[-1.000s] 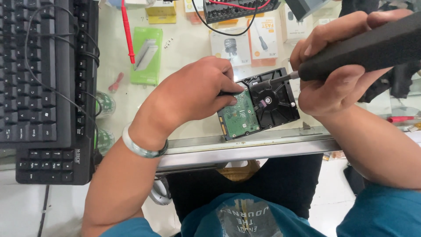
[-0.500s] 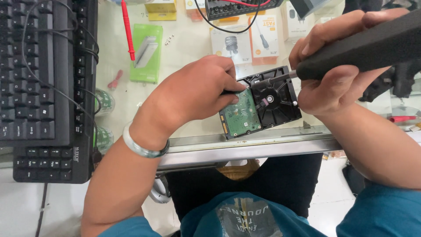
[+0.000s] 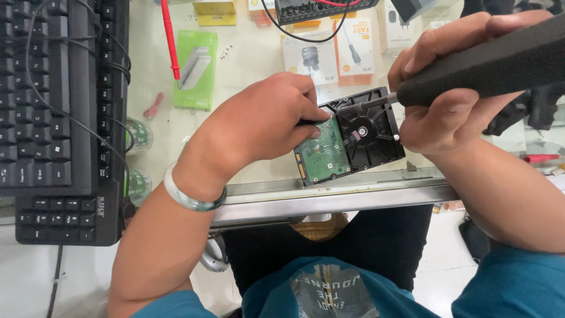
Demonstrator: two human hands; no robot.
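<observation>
1. Hard drive lies board-side up at the bench front edge.
2. Left hand pins its left end, fingers closed.
3. Right hand grips the screwdriver, tip on the drive.

Green box, orange-white packets behind.
</observation>
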